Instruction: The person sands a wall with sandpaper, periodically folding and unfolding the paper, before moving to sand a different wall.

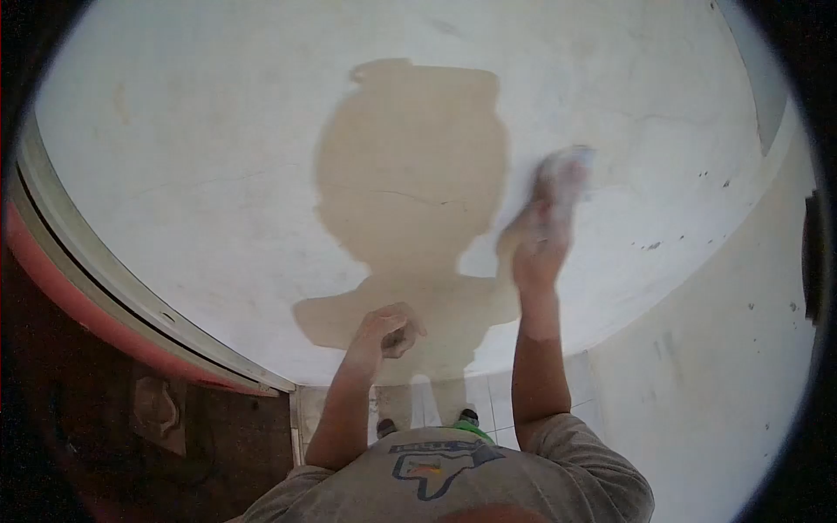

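A pale, off-white wall (pixel 244 200) with thin cracks fills most of the head view. My right hand (pixel 551 213) is raised against or close to the wall, right of my shadow, smeared by motion. At its fingers is a whitish, blurred thing (pixel 574 166), which looks held; what it is cannot be made out. My left hand (pixel 394 329) is lower, in front of the shadow's lower part, its fingers curled; whether anything is inside them is hidden.
A door frame (pixel 166 318) with a red edge curves along the left, beside a dark brown carved panel (pixel 157 410). Another wall (pixel 715 349) stands at the right. Light floor tiles (pixel 501 410) lie near my feet. A dark object (pixel 813 257) is at the far right.
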{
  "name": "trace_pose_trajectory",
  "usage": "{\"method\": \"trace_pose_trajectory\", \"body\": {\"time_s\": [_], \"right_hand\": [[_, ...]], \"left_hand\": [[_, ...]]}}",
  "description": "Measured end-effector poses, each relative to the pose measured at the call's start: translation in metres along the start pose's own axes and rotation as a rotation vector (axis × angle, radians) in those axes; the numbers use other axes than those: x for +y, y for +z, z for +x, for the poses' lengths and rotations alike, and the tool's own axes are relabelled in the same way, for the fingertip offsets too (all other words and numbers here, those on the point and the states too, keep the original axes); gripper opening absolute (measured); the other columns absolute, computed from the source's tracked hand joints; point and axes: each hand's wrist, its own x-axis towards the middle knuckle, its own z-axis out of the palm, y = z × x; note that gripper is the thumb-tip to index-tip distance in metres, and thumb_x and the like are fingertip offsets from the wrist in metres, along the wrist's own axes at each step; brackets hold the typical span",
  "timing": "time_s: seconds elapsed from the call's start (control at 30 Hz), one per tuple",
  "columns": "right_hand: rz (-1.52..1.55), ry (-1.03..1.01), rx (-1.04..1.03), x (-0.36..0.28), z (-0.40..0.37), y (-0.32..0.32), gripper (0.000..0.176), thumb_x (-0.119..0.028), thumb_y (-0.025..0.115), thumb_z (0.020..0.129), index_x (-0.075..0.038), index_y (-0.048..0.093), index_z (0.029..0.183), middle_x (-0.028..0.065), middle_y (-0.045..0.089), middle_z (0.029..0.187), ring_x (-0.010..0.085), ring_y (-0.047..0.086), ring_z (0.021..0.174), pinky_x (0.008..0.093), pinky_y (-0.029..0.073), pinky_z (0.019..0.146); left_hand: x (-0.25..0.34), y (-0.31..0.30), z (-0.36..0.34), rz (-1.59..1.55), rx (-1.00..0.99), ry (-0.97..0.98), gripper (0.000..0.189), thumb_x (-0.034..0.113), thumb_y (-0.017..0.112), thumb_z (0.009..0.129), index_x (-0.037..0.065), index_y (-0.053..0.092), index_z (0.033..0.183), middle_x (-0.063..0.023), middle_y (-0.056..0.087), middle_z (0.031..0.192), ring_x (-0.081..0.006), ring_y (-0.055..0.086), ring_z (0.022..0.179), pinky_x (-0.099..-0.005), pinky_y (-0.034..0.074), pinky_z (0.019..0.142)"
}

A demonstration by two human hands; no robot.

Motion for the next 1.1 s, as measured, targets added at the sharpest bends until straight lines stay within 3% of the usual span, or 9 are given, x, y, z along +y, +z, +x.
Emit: {"method": "trace_pose_trajectory", "body": {"time_s": [0.03, 0.13, 0.37, 0.43, 0.6, 0.67, 0.8, 0.97, 1.1], "right_hand": [[-0.051, -0.204, -0.082, 0.003, -0.011, 0.0, 0.058, -0.001, 0.054, 0.087, 0.0, 0.049, 0.145, 0.0252, 0.039, 0.155, 0.0396, 0.033, 0.146, 0.0485, 0.024, 0.121], [-0.174, -0.25, -0.363, 0.03, -0.028, -0.026, 0.063, -0.001, 0.056, 0.079, -0.002, 0.053, 0.142, 0.024, 0.043, 0.152, 0.0424, 0.037, 0.144, 0.0524, 0.028, 0.119], [-0.12, -0.098, 0.241, 0.143, -0.015, -0.075, 0.056, 0.002, 0.05, 0.086, 0.001, 0.053, 0.142, 0.0265, 0.048, 0.148, 0.0485, 0.04, 0.14, 0.0522, 0.031, 0.116], [-0.045, -0.103, 0.239, 0.137, 0.007, -0.081, 0.053, 0.005, 0.044, 0.089, 0.006, 0.05, 0.141, 0.0307, 0.044, 0.149, 0.0459, 0.034, 0.144, 0.0518, 0.029, 0.118], [-0.102, -0.257, -0.052, 0.094, 0.051, -0.074, 0.065, 0.003, 0.056, 0.084, -0.01, 0.05, 0.148, 0.0196, 0.039, 0.157, 0.0388, 0.032, 0.147, 0.0498, 0.027, 0.12], [0.02, -0.399, -0.288, 0.073, 0.045, -0.063, 0.066, -0.001, 0.06, 0.08, -0.016, 0.055, 0.144, 0.011, 0.044, 0.155, 0.0349, 0.037, 0.145, 0.0479, 0.031, 0.119], [0.025, -0.468, -0.463, 0.073, 0.026, -0.076, 0.061, -0.003, 0.059, 0.081, -0.018, 0.058, 0.139, 0.0084, 0.053, 0.147, 0.0284, 0.044, 0.142, 0.048, 0.035, 0.118], [-0.113, -0.205, -0.002, 0.148, 0.026, -0.11, 0.058, 0.0, 0.058, 0.078, -0.013, 0.064, 0.134, 0.015, 0.047, 0.151, 0.041, 0.04, 0.142, 0.0521, 0.033, 0.117], [-0.105, -0.262, -0.033, 0.132, 0.053, -0.107, 0.059, 0.001, 0.057, 0.077, -0.011, 0.063, 0.135, 0.016, 0.044, 0.154, 0.0487, 0.037, 0.141, 0.0537, 0.033, 0.117]], "left_hand": [[-0.003, 0.007, 0.004, 0.011, 0.007, -0.018, 0.037, 0.04, 0.055, 0.089, 0.004, 0.064, 0.085, -0.0011, 0.05, 0.063, -0.0102, 0.037, 0.05, -0.0277, 0.023, 0.047], [-0.012, 0.029, 0.017, 0.04, 0.01, -0.054, 0.034, 0.037, 0.057, 0.087, 0.003, 0.064, 0.085, -0.0006, 0.05, 0.064, -0.0099, 0.04, 0.052, -0.027, 0.025, 0.048], [-0.021, 0.055, 0.022, 0.001, 0.048, -0.062, 0.019, 0.023, 0.057, 0.084, 0.006, 0.063, 0.089, 0.0008, 0.05, 0.067, -0.009, 0.041, 0.056, -0.0256, 0.027, 0.05], [-0.028, 0.061, 0.029, -0.069, 0.126, -0.026, 0.018, 0.023, 0.058, 0.083, 0.007, 0.061, 0.09, 0.0013, 0.049, 0.069, -0.0095, 0.042, 0.056, -0.0258, 0.028, 0.05], [-0.025, 0.098, 0.045, -0.167, 0.258, 0.103, 0.017, 0.019, 0.059, 0.084, 0.008, 0.054, 0.096, 0.0021, 0.04, 0.066, -0.0087, 0.035, 0.051, -0.0242, 0.027, 0.046], [-0.029, 0.106, 0.057, -0.205, 0.322, 0.256, 0.011, 0.016, 0.056, 0.088, 0.008, 0.054, 0.095, 0.0019, 0.04, 0.067, -0.0081, 0.034, 0.051, -0.0233, 0.026, 0.045], [-0.028, 0.106, 0.058, -0.408, 0.399, 0.56, 0.007, 0.013, 0.054, 0.089, 0.007, 0.053, 0.093, 0.0001, 0.041, 0.072, -0.0096, 0.04, 0.057, -0.0228, 0.028, 0.048], [-0.037, 0.089, 0.038, -0.403, 0.556, 0.641, 0.01, 0.019, 0.053, 0.094, 0.009, 0.055, 0.094, 0.0008, 0.039, 0.07, -0.0086, 0.032, 0.051, -0.0234, 0.026, 0.044], [-0.042, 0.07, 0.03, -0.422, 0.658, 0.592, 0.011, 0.021, 0.054, 0.094, 0.01, 0.055, 0.093, 0.0014, 0.04, 0.07, -0.0086, 0.033, 0.052, -0.0236, 0.026, 0.044]]}}
